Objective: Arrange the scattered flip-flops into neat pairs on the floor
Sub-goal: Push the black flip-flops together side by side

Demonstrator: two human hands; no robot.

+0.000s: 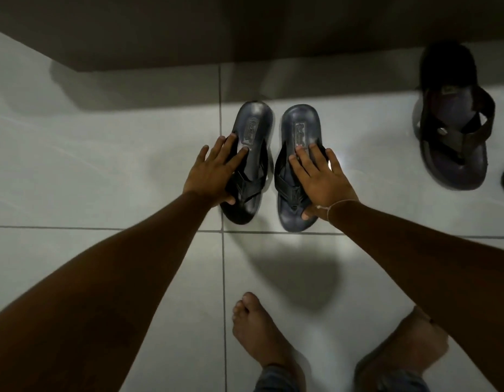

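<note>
bare feet (262, 332) sit nearest the cam, on white tile. beyond them the left hand (214, 172) and right hand (320, 176), fingers spread flat, press the left flip-flop (252, 131) & right flip-flop (297, 123) side by side, prob. squaring the pair. right of that pair, well apart, a brown sandal (454, 137) lies unmatched.

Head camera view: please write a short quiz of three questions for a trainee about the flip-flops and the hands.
1. True or false: the two dark flip-flops under the hands lie side by side, heels toward the wall.
2. Which hand rests on which flip-flop?
3. Multiple choice: the brown-strapped flip-flop lies A) between the hands, B) far right, C) beside the bare foot.

Key:
1. True.
2. Left hand on the left flip-flop; right hand on the right flip-flop.
3. B: brown-strapped flip-flop lies apart, right.
</note>
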